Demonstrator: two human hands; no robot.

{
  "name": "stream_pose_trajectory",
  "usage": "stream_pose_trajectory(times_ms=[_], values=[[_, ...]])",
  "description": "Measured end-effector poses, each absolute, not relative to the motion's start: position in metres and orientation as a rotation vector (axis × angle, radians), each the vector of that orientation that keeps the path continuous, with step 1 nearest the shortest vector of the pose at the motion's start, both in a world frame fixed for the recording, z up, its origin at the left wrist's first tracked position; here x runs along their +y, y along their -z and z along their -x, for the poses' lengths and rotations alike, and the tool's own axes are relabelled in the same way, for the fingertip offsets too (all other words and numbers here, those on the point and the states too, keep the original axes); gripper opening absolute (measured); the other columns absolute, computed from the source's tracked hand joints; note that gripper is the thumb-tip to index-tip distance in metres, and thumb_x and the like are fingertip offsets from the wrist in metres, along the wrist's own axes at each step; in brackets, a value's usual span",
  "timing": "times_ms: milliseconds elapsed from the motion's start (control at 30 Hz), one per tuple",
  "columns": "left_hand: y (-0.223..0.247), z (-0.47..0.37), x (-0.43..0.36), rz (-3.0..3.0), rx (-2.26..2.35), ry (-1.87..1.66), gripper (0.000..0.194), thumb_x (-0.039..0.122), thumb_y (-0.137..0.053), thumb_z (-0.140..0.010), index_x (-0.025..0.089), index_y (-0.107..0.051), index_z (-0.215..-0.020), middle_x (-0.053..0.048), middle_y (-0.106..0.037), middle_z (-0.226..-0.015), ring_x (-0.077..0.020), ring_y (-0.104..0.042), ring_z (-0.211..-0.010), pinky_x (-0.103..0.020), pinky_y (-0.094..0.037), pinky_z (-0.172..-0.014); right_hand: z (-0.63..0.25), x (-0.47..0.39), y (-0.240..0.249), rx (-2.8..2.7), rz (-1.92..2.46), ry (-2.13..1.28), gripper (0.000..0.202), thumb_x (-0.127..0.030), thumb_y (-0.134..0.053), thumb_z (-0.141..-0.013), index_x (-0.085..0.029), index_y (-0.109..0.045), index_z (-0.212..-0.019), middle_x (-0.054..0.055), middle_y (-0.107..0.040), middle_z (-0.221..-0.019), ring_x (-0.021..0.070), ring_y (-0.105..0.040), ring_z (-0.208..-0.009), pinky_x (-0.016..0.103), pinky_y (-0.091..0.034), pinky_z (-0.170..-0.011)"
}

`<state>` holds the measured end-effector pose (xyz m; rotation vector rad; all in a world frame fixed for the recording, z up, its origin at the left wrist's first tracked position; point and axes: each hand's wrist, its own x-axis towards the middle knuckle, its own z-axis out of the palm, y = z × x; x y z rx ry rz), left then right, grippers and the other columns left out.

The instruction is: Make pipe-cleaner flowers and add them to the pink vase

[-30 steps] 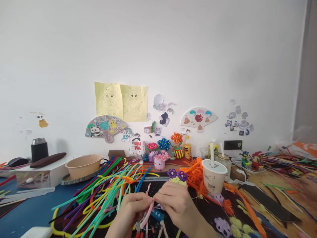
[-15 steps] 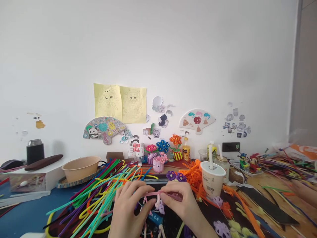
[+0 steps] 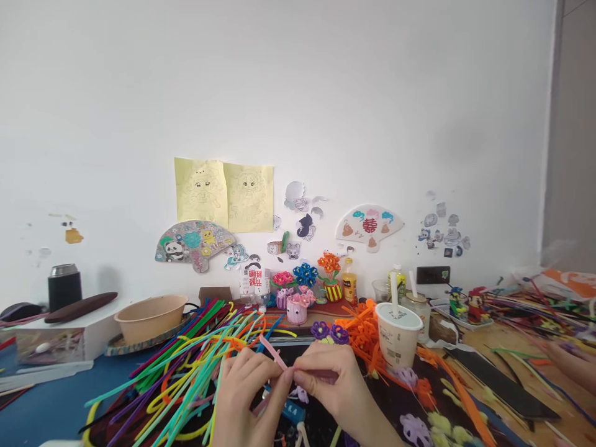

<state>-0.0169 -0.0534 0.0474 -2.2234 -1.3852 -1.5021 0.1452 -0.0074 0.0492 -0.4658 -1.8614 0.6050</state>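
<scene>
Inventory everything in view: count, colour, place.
Sketch sheets: two, yellow, wall
Fan shapes: two, grey and white, wall
Cutouts: many, mixed, wall
Tumbler: one, black, left
Slim object: one, brown, on white box
Bowl: one, tan, left
Fuzzy stems: many, mixed, both sides
Potted flowers: several, mixed, back centre
Loose blooms: several, purple and yellow, right
Cup: one, cream, right
Figurines: two, green-blue and red, right tray
Slab: one, black, right
Tube: one, blue, below hands
Held stem: one, pink, between fingers
Co-worker's hand: one, blurred, right edge
Left hand, right hand: one each, bare, front centre
</scene>
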Motion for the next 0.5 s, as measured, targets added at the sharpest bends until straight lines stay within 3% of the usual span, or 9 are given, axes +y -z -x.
stream_pose_trajectory(times_ms=[133, 300, 400, 500], values=[[-0.0482, 0.0143, -0.0518, 2.339, -1.766, 2.003, 0.034, 0.045, -0.061, -0.079, 0.019, -0.059, -0.057, 0.002, -0.056, -0.061, -0.0151, -0.047, -0.063, -0.027, -0.035, -0.063, -0.1414, -0.0099, -0.0465, -1.861, 0.399, -0.286, 0.022, -0.023, -0.059, -0.088, -0.016, -0.073, -0.072, 0.004, -0.066, -0.062, 0.0137, -0.055, -0.057, 0.024, -0.041, -0.055], [-0.0507, 0.0138, -0.0465, 2.413, -1.927, 2.608, 0.036, 0.047, -0.071, -0.068, 0.017, -0.059, -0.052, 0.004, -0.048, -0.052, -0.0104, -0.038, -0.054, -0.023, -0.031, -0.054, -0.1366, -0.0115, -0.0434, -1.856, 0.321, 0.021, 0.024, -0.012, -0.049, -0.091, -0.015, -0.070, -0.081, 0.006, -0.066, -0.065, 0.0156, -0.054, -0.061, 0.026, -0.041, -0.058], [-0.0525, 0.0143, -0.0477, 2.411, -1.921, 2.571, 0.034, 0.047, -0.071, -0.069, 0.017, -0.064, -0.055, 0.002, -0.055, -0.056, -0.0113, -0.045, -0.056, -0.022, -0.034, -0.055, -0.1364, -0.0116, -0.0441, -1.831, 0.424, -0.142, 0.023, -0.017, -0.053, -0.089, -0.015, -0.071, -0.074, 0.004, -0.064, -0.061, 0.0144, -0.054, -0.057, 0.025, -0.040, -0.054], [-0.0544, 0.0161, -0.0529, 2.301, -1.803, 2.321, 0.026, 0.044, -0.066, -0.075, 0.020, -0.070, -0.068, -0.001, -0.066, -0.070, -0.0174, -0.058, -0.072, -0.025, -0.042, -0.068, -0.1397, -0.0102, -0.0459, -1.750, 0.562, -0.450, 0.023, -0.027, -0.061, -0.084, -0.016, -0.074, -0.070, 0.004, -0.064, -0.058, 0.0137, -0.054, -0.054, 0.023, -0.038, -0.051]])
